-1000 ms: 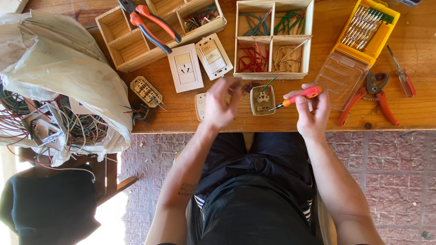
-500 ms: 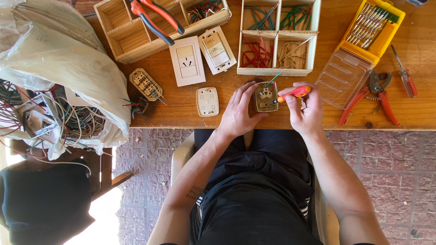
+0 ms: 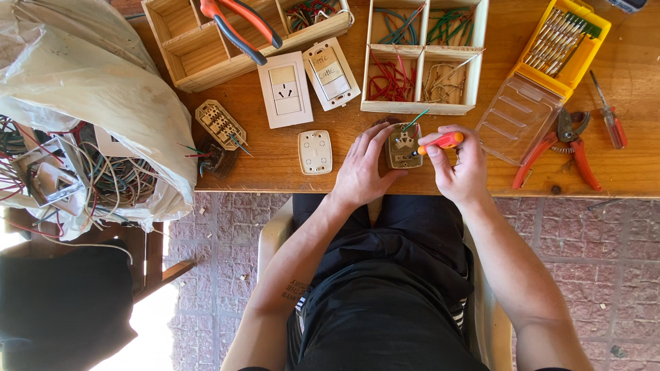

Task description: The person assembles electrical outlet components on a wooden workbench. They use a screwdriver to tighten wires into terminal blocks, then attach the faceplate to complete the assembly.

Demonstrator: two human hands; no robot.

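My left hand (image 3: 361, 168) grips a small beige socket module (image 3: 403, 148) against the wooden table (image 3: 632, 161) near its front edge. A green wire sticks up out of the module. My right hand (image 3: 462, 168) holds an orange-handled screwdriver (image 3: 442, 141) whose tip points down into the module's face. A small white cover plate (image 3: 315, 152) lies just left of my left hand.
Behind stand a wooden divided tray of coloured wires (image 3: 423, 58), a second wooden tray with red-handled pliers (image 3: 240, 27), two white outlet plates (image 3: 285, 89), a yellow bit case (image 3: 560, 45), red cutters (image 3: 567, 148). A plastic bag of tangled wires (image 3: 89, 124) fills the left.
Both hands have moved the socket module slightly forward and settled on the table; the screwdriver has swung from lying sideways above the module to pointing into it.
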